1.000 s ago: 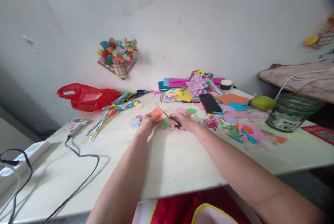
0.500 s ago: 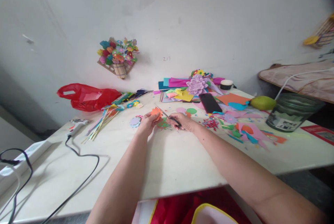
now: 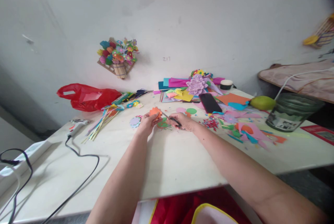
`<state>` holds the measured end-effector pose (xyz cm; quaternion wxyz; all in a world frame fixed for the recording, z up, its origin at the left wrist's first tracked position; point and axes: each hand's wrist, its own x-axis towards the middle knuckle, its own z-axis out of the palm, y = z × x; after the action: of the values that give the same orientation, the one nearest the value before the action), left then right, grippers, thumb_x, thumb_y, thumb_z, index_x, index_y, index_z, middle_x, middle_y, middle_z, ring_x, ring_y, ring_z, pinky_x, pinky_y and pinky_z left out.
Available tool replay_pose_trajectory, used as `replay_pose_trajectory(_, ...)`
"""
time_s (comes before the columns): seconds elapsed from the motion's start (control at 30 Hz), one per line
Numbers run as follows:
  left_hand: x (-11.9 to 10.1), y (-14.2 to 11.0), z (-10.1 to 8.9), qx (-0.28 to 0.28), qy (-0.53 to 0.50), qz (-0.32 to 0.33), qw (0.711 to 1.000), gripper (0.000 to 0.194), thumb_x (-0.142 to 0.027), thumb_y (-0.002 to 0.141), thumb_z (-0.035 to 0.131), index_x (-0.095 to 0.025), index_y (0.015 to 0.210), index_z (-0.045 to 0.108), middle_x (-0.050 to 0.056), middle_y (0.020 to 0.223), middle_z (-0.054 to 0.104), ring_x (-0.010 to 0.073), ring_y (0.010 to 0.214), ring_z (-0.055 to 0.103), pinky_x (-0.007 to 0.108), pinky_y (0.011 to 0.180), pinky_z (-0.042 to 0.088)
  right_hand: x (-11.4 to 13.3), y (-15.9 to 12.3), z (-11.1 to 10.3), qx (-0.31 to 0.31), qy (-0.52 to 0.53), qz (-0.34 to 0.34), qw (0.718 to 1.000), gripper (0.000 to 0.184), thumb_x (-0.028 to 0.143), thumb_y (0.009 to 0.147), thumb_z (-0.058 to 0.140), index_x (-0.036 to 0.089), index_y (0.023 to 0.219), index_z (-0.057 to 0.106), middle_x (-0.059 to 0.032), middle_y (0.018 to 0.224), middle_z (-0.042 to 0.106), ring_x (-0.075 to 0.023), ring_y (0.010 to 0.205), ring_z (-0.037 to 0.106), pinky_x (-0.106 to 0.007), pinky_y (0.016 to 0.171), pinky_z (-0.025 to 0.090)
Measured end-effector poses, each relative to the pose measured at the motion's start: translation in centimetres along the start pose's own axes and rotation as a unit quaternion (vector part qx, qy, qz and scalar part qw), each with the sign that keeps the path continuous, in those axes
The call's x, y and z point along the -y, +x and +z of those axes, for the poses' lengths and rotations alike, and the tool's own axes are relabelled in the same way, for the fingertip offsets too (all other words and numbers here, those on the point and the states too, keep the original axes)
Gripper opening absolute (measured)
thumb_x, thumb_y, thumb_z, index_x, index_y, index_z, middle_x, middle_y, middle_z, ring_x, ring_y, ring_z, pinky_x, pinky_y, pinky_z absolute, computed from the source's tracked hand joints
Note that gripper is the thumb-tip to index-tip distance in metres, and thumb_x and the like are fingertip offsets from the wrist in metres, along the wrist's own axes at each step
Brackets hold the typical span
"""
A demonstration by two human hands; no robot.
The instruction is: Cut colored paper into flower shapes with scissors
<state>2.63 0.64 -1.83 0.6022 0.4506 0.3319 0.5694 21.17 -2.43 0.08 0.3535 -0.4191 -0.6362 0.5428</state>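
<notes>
Pinched in my left hand (image 3: pixel 147 122) is a small orange foam piece (image 3: pixel 155 112) with a scalloped edge. My right hand (image 3: pixel 182 121) is closed round the dark handles of a pair of scissors (image 3: pixel 175 121), whose blades point up and left to the edge of the orange piece. Whether the blades touch it I cannot tell. Beneath the hands lies a green cut-out (image 3: pixel 163 124) among tiny scraps. Left of my left hand is a stack of lilac scalloped discs (image 3: pixel 135 122). Beyond the scissors lie a green disc (image 3: pixel 191 111) and a pink disc (image 3: pixel 180 110).
At the left are a glue gun (image 3: pixel 78 127) with its cable, a power strip (image 3: pixel 31 154), thin sticks (image 3: pixel 100 130) and a red plastic bag (image 3: pixel 88 98). A phone (image 3: pixel 210 103), foam scraps (image 3: pixel 250 132) and a large glass jar (image 3: pixel 292 112) stand or lie to the right.
The orange piece has turned a little in my left hand and shifted slightly left. The scissors have moved very little, staying near its edge.
</notes>
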Motion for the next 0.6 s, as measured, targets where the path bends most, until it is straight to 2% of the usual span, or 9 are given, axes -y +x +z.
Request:
replay_pose_trajectory(0.33,-0.39,-0.15,0.54,-0.015,-0.015,-0.002,1.000,0.022,-0.020,0.058,0.077,-0.010,0.076,0.069,0.007,0.074,0.069,0.0140,0.064,0.063,0.028,0.066,0.054,-0.26,0.26,-0.06,0.003,0.014,0.012,1.000,0.023,0.028,0.065,0.072,0.013,0.076,0.058,0.0084,0.045,0.041,-0.0048,0.036,0.034,-0.017,0.034,0.025)
replay_pose_trajectory(0.6,-0.30,-0.16,0.46,-0.018,-0.022,0.004,1.000,0.024,-0.021,0.055,0.080,-0.011,0.074,0.070,0.006,0.072,0.069,0.0134,0.064,0.062,0.028,0.066,0.054,-0.93,-0.15,-0.75,0.045,-0.032,-0.041,0.998,0.033,0.048,0.078,0.059,0.016,0.075,0.051,0.0056,0.051,0.050,-0.0043,0.035,0.038,-0.017,0.031,0.021)
